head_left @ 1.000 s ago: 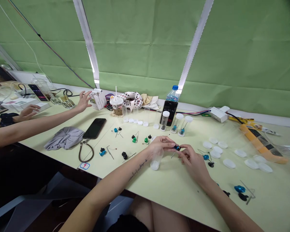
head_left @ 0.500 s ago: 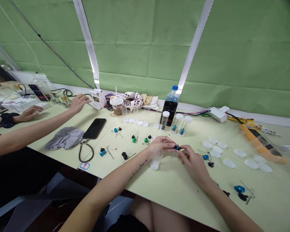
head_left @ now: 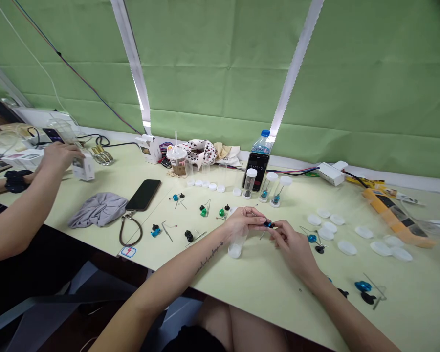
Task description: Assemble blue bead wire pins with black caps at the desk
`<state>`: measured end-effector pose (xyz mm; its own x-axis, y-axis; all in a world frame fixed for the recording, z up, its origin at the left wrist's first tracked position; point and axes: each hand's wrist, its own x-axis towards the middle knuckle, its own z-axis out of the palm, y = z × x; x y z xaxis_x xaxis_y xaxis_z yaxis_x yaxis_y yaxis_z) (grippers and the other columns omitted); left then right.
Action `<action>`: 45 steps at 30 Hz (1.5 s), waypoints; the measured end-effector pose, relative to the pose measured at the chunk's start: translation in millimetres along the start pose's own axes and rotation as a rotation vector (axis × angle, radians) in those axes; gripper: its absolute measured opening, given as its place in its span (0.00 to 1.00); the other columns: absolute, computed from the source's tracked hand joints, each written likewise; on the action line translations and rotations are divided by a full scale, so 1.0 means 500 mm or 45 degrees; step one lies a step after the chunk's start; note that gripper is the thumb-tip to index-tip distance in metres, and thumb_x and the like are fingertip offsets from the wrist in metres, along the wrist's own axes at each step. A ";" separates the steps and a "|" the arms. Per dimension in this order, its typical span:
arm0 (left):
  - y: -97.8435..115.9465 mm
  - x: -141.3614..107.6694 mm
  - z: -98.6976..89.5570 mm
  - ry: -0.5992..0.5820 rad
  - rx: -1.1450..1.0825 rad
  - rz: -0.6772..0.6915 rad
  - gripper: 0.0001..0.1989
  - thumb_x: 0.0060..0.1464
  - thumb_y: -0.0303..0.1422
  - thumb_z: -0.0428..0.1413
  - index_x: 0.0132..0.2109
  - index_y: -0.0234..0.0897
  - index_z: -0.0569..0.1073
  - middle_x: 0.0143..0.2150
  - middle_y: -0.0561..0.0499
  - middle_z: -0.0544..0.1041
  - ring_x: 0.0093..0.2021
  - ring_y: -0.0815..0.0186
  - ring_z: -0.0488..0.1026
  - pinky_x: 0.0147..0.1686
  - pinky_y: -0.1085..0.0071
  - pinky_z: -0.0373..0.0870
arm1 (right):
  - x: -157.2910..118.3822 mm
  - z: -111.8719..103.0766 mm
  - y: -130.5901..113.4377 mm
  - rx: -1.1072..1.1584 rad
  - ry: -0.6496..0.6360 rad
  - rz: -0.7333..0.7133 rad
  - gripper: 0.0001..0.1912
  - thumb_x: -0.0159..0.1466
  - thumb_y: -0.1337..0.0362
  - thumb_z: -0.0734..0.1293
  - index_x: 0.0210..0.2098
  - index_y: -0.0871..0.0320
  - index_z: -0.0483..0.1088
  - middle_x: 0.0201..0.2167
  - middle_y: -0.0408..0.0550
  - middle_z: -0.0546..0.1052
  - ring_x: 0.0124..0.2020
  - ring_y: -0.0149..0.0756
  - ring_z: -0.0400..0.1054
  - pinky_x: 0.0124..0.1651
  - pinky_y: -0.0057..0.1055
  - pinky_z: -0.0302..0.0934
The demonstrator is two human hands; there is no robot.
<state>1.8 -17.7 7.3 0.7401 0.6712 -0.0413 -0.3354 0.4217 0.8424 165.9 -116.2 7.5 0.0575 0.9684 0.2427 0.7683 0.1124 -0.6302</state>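
My left hand (head_left: 245, 220) pinches a small blue and black part (head_left: 268, 224) from the left. On the right side of the same part are the closed fingers of my right hand (head_left: 289, 239). A thin metal piece hangs below it. Beside my left wrist a clear tube with a white base (head_left: 235, 250) stands on the table. Behind my hands are three capped tubes (head_left: 250, 183), at least two with blue parts inside. Right of my right hand lie a blue part (head_left: 312, 238) and a black part (head_left: 319, 249) with thin metal pins.
Several white caps (head_left: 347, 248) and an orange device (head_left: 398, 217) lie at the right. A phone (head_left: 257, 171) leans on a bottle (head_left: 263, 142). Left are a dark phone (head_left: 143, 194), grey cloth (head_left: 99, 210), a drink cup (head_left: 177, 160) and another person's hand (head_left: 60, 155) at a white box (head_left: 83, 167).
The other person's outstretched hand has moved left from near the small white box by the cup and is now at another white box. My hands look unchanged.
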 end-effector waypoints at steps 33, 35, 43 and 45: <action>-0.005 0.003 -0.006 -0.007 -0.021 0.022 0.18 0.38 0.34 0.68 0.35 0.27 0.74 0.38 0.41 0.79 0.37 0.63 0.77 0.46 0.64 0.71 | 0.000 -0.001 -0.006 0.015 0.045 0.008 0.13 0.64 0.52 0.59 0.43 0.52 0.61 0.26 0.41 0.75 0.23 0.34 0.69 0.31 0.31 0.61; -0.006 0.004 -0.008 -0.006 -0.018 0.020 0.18 0.38 0.33 0.68 0.36 0.27 0.74 0.38 0.42 0.79 0.38 0.63 0.77 0.46 0.64 0.71 | -0.001 -0.001 -0.007 0.019 0.062 0.009 0.13 0.64 0.52 0.59 0.43 0.52 0.61 0.26 0.41 0.75 0.23 0.34 0.69 0.32 0.31 0.61; -0.001 0.003 -0.004 -0.003 0.000 0.009 0.19 0.36 0.35 0.69 0.35 0.27 0.75 0.38 0.41 0.79 0.38 0.62 0.77 0.46 0.64 0.71 | -0.001 0.000 -0.001 0.016 0.040 0.005 0.12 0.65 0.53 0.57 0.42 0.52 0.62 0.27 0.42 0.76 0.24 0.34 0.70 0.31 0.31 0.62; -0.001 0.004 -0.004 -0.004 -0.008 0.008 0.20 0.35 0.34 0.69 0.35 0.27 0.74 0.37 0.41 0.79 0.38 0.62 0.77 0.45 0.64 0.71 | -0.001 0.001 0.000 0.010 0.041 0.003 0.12 0.65 0.53 0.57 0.42 0.52 0.62 0.27 0.41 0.76 0.24 0.34 0.69 0.31 0.30 0.62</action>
<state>2.2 -15.7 5.6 0.7396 0.6722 -0.0345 -0.3436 0.4212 0.8394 165.8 -116.9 7.0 0.0801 0.9609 0.2650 0.7631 0.1119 -0.6366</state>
